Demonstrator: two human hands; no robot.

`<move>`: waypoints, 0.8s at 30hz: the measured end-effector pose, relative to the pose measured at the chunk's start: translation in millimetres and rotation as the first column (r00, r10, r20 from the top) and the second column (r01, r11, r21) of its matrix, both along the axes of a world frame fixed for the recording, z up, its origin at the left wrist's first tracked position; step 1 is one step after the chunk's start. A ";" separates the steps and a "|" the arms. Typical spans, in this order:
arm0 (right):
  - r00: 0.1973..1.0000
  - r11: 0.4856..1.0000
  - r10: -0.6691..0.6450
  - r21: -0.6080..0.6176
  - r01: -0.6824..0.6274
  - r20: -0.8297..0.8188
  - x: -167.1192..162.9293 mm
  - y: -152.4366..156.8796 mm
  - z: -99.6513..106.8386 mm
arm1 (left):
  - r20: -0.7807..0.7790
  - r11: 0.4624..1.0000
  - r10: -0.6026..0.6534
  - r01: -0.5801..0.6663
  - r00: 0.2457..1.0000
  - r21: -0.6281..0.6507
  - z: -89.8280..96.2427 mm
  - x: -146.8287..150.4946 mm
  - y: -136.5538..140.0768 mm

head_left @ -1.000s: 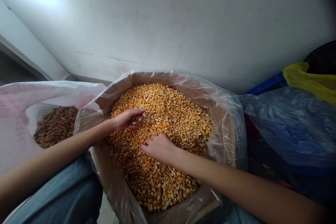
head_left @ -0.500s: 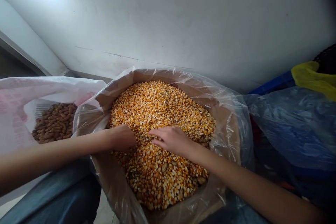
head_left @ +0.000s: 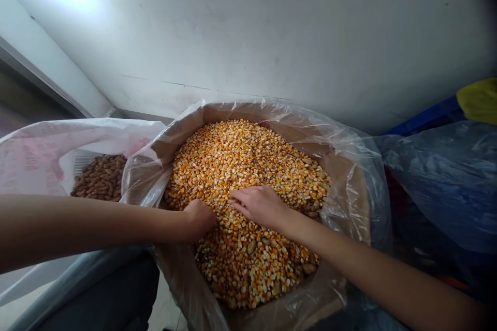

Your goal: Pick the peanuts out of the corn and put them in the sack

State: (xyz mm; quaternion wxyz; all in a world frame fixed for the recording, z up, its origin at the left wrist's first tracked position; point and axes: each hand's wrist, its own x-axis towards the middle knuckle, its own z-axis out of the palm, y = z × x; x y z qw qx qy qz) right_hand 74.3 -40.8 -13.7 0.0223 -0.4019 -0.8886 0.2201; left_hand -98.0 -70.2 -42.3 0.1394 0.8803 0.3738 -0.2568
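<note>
Yellow-orange corn kernels [head_left: 248, 150] fill a box lined with clear plastic [head_left: 349, 191], with some unshelled peanuts [head_left: 251, 246] lying among them. On the left side of the heap, my left hand [head_left: 200, 220] is closed in a fist low over the kernels; its fingertips and anything inside are hidden. My right hand [head_left: 262, 208] rests on the corn near the middle, fingers curled together. What appears to be a peanut shows at its fingertips, partly covered.
A white and pink sack [head_left: 42, 158] with brown peanuts [head_left: 101, 178] stands at the left. Bluish plastic sheeting [head_left: 446, 176], a blue crate edge [head_left: 427, 116] and yellow cloth or bag [head_left: 479, 101] are at the right. A white wall [head_left: 248, 31] rises behind.
The view has turned slightly left. My left hand has come a little nearer to me over the corn. My right hand's fingers, a bit apart before, have closed around what looks like a peanut.
</note>
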 end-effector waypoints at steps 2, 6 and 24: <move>0.959 0.967 -0.194 -0.204 0.152 -0.205 2.2 3.1 2.6 | -0.117 0.999 0.006 -0.011 0.993 -0.041 11.7 2.3 3.7; 0.594 0.617 -0.651 -0.785 0.051 -0.473 16.7 14.3 11.9 | -0.051 0.984 0.089 -0.096 0.995 -0.147 32.5 -1.1 25.1; 0.947 0.899 0.318 -0.306 -0.314 -0.037 32.1 -30.0 12.5 | -0.064 0.977 -0.212 0.209 0.975 -0.044 27.7 0.6 11.5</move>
